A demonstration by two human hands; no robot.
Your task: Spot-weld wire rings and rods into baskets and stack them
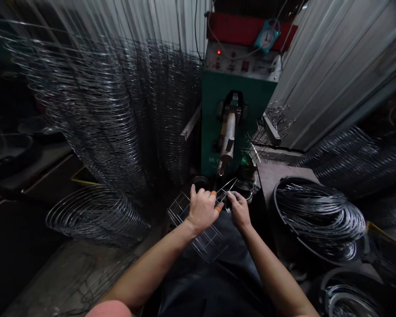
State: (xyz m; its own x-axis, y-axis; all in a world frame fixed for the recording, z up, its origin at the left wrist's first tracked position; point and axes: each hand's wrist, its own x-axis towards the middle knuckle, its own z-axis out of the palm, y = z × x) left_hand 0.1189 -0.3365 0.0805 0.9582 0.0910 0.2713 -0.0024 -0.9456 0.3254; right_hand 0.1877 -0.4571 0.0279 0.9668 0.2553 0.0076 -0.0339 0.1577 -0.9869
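A wire grid piece (206, 244) hangs at the centre, below the front of a green machine (214, 97). My left hand (203, 207) is closed on this grid, with orange bands on its fingers. To its right, my right hand (239, 208) pinches the end of a thin wire (223, 197) near the grid's upper right edge. Just beyond both hands, the machine's metal arm (228, 136) points down toward them. Its tip does not visibly touch the grid. The fingers cover part of the grid.
Tall stacks of wire rings (102, 97) rise at the left, with a lower ring bundle (92, 215) beneath. A black tub (298, 237) of wire hoops stands at the right, another tub (323, 286) below. A blue clock (267, 36) hangs on the machine.
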